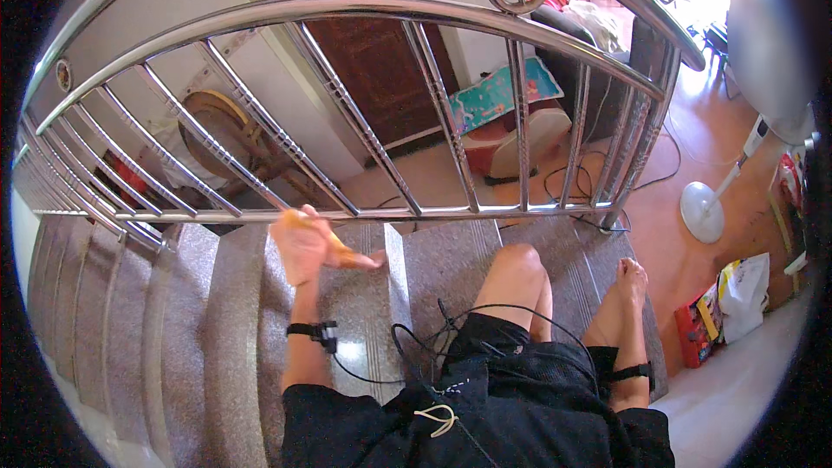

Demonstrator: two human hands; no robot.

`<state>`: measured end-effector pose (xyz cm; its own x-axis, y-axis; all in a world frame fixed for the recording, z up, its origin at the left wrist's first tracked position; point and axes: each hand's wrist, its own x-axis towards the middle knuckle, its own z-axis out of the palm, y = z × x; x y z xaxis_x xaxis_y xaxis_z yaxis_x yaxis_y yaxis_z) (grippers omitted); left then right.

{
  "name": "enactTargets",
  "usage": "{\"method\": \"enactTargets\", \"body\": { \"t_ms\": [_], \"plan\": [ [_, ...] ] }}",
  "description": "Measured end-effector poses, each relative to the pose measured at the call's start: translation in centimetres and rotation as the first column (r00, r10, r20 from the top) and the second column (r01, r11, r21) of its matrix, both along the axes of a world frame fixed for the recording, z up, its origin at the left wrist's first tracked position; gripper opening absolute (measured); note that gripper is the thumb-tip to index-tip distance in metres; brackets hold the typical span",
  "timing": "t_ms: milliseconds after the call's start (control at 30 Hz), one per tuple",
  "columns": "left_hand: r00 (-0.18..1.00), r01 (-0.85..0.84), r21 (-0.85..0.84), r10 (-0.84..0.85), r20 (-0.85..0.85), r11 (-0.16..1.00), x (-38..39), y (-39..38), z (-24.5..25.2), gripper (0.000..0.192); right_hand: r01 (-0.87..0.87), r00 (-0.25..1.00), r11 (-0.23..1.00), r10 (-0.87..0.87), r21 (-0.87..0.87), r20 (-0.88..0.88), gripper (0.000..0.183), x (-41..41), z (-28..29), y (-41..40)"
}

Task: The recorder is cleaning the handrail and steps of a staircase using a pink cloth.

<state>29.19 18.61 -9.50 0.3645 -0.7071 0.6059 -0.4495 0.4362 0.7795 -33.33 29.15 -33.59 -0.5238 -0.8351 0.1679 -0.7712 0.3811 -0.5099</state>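
Note:
My left hand (301, 244) is closed around an orange-yellow cloth (341, 253), blurred, just below the bottom rail of the stainless steel stair railing (383, 214). One end of the cloth hangs to the right over a speckled stone step (354, 299). At the right, my right hand (631, 279) rests by my bent leg with its fingers curled; nothing shows in it. Black straps with devices sit on both forearms, and a black cable (370, 379) runs from the left one across my lap.
Stone steps (182, 312) descend or rise at the left; which cannot be told. Behind the railing are a round wooden stool (218, 133), a turquoise board (507, 96) and loose cables. A white pedestal fan (702, 211), a red box (695, 336) and a white plastic bag (745, 299) stand at the right.

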Motion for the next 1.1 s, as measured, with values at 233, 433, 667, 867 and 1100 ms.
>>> {"method": "enactTargets", "body": {
  "t_ms": [233,433,667,867,1100],
  "plan": [
    [0.612,-0.399,-0.443,0.593,0.523,0.803,1.3,-2.1,25.6,0.028,-0.029,0.999,0.998,0.031,0.048,-0.042,0.027,-0.3,-0.3,0.1],
    [0.574,-0.44,-0.437,0.619,0.536,0.785,8.7,-9.8,38.7,0.037,-0.003,1.0,0.999,0.003,0.033,0.006,0.023,1.0,-0.3,-0.9],
    [0.543,-0.7,-0.395,0.802,0.247,0.595,5.0,-11.8,30.7,0.071,-0.013,1.0,0.998,0.014,0.054,-0.024,0.023,-0.9,-1.6,-0.9],
    [0.376,-0.673,-0.323,0.683,0.626,0.666,10.3,-9.9,23.3,0.054,-0.066,0.995,0.998,0.065,-0.009,-0.077,0.022,0.1,-2.0,-1.4],
    [0.937,0.326,-0.243,-0.347,-0.045,0.914,3.6,-7.7,9.8,0.013,-0.077,0.992,0.993,0.085,0.094,-0.093,0.025,0.0,-1.2,-0.8]
  ]
}}
